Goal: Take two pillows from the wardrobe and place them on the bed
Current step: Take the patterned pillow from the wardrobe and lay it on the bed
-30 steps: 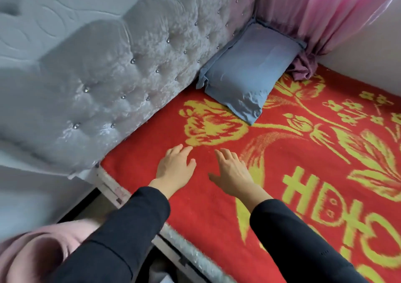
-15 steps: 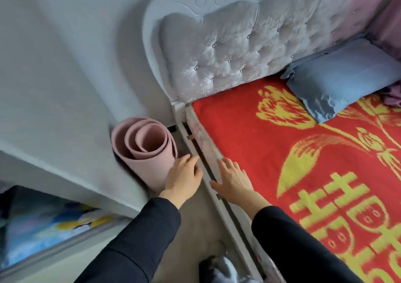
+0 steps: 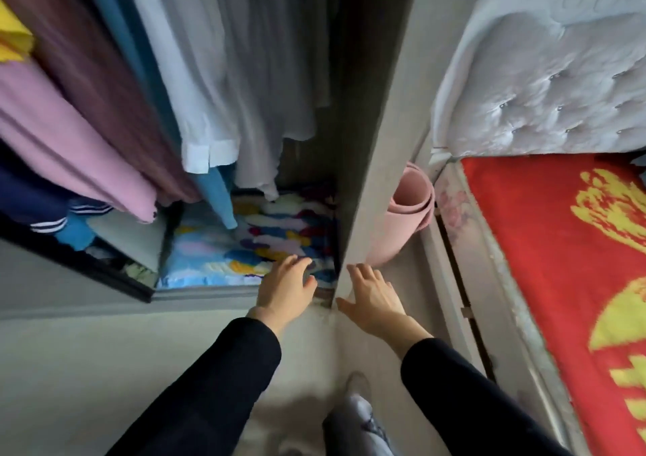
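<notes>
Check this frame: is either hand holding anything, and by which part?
Nothing is held. The left hand reaches, fingers spread, over the colourful bedding in the wardrobe; the right hand is open and empty.

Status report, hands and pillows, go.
Left hand open over colourful bedding in wardrobe. Right hand open, outside by the side panel. Hanging clothes overhead.

Two hands [image 3: 328, 291], one rolled pink mat [image 3: 402, 218], one wardrobe [image 3: 370, 123], one bed [image 3: 559, 228].

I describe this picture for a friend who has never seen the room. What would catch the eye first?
First the red bed cover with yellow patterns at the right. Then the clothes hanging in the open wardrobe, above a colourful patterned cloth on its floor. Both open hands reach forward, the left hand over that cloth, the right hand by the wardrobe's side panel.
</notes>
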A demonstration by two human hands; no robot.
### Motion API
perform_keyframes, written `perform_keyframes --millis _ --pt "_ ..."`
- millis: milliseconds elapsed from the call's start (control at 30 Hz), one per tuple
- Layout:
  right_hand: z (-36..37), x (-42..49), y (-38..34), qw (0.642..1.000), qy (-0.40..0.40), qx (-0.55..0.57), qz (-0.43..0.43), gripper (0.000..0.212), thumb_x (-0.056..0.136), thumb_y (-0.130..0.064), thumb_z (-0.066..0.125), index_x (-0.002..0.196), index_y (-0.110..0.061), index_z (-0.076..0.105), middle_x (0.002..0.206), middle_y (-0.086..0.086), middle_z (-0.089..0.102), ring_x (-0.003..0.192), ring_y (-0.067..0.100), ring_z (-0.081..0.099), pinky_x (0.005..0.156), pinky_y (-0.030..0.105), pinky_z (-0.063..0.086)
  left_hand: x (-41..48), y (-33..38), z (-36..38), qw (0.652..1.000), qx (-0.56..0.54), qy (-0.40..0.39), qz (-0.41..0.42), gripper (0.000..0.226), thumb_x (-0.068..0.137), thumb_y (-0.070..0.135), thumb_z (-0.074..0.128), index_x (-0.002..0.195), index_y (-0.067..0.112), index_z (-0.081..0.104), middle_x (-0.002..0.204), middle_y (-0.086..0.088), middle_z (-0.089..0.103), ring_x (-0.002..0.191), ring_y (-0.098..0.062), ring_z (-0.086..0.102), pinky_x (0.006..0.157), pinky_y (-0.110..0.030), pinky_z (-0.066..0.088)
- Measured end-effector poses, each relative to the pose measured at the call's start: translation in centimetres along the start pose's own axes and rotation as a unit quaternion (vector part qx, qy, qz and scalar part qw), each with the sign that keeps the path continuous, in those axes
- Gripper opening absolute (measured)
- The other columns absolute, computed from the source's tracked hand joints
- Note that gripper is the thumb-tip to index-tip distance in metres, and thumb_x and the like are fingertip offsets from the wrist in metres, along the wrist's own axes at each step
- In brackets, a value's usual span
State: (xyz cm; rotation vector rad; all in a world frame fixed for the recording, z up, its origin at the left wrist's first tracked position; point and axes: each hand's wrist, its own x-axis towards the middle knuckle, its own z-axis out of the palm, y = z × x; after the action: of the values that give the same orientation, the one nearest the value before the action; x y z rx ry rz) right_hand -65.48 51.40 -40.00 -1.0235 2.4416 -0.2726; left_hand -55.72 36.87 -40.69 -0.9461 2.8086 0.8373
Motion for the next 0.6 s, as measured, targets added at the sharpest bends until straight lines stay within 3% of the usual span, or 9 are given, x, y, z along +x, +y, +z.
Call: perform_keyframes --millis 300,600 --pt "8.3 12.4 -8.2 0.998 -0.042 -0.011 -0.039 0.069 0.086 -0.045 0.055 0.142 -0.018 0.027 0.140 0.006 0.040 0.127 0.028 0.038 0.100 0.043 0.039 6.0 -14.5 0.0 0.999 -0.011 0.017 -0.041 0.038 0.088 0.026 0.048 0.126 0.017 0.051 0.127 -0.005 0.057 0.116 -0.026 0.049 0.090 -0.037 0.045" --pt "26.0 30.2 -7.2 0.998 -0.049 -0.022 -0.037 0.068 0.086 -0.043 0.056 0.142 -0.016 0.028 0.145 0.007 0.036 0.127 0.031 0.039 0.103 0.042 0.040 17.9 -33.2 12.0 0.996 0.006 0.046 -0.083 0.036 0.087 0.025 0.050 0.122 0.015 0.054 0.125 -0.008 0.058 0.113 -0.030 0.049 0.090 -0.040 0.046"
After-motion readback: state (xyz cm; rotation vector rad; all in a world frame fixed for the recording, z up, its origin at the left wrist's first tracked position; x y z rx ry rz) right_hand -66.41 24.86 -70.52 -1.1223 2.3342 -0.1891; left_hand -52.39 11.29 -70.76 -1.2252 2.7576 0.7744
